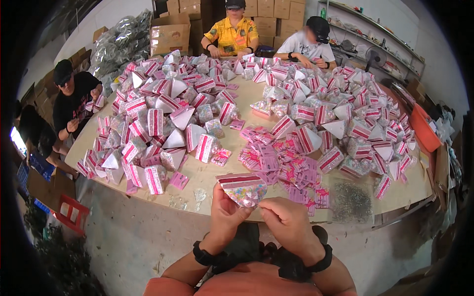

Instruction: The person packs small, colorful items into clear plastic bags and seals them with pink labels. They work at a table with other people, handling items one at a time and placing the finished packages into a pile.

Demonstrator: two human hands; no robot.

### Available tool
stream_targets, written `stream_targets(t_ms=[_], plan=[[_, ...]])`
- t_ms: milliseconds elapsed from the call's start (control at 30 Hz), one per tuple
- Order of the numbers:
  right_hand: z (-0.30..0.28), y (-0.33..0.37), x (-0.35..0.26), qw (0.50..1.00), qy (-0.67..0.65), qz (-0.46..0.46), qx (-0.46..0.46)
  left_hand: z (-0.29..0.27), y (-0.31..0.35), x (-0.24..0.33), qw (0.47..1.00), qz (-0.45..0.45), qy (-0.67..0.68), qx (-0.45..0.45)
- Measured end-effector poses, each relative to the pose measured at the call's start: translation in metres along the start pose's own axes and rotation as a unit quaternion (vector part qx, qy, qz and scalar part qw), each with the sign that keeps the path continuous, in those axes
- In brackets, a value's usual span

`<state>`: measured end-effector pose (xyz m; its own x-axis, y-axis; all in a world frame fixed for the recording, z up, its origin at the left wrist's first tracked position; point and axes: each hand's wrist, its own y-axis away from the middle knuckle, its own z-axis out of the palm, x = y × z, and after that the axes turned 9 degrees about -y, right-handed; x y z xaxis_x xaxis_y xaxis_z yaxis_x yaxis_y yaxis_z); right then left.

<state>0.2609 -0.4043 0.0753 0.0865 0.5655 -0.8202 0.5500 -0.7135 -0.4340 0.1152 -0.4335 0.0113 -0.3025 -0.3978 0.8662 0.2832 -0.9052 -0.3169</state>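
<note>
My left hand (227,213) is closed around a toy cake slice (242,189), a wedge with pink-and-white layered sides and a face of colourful sprinkles. It is held above the table's near edge, with its pointed end toward me. At that point my right hand (290,223) is closed in a pinch; whatever lies between its thumb and forefinger is too small to make out. Just beyond my hands spreads a heap of pink printed cards (296,170). Beside the cards lies a pile of small dark metallic pieces (351,202).
Heaps of similar cake slices cover the table (207,170) left (155,123) and right (363,128). An orange bin (425,129) stands at the right edge. Co-workers sit at the far side (232,34) and left (74,98). Cartons (170,38) are stacked behind.
</note>
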Motion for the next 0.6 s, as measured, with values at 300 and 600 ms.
stream_targets(t_ms=[300, 600], plan=[[0.000, -0.002, 0.000, 0.999, 0.032, 0.005, 0.003, -0.002, 0.000, -0.003, 0.999, 0.032, -0.041, 0.004], [0.001, -0.001, 0.002, 0.995, 0.089, -0.032, 0.012, -0.005, -0.002, -0.011, 0.990, 0.090, -0.106, 0.001]])
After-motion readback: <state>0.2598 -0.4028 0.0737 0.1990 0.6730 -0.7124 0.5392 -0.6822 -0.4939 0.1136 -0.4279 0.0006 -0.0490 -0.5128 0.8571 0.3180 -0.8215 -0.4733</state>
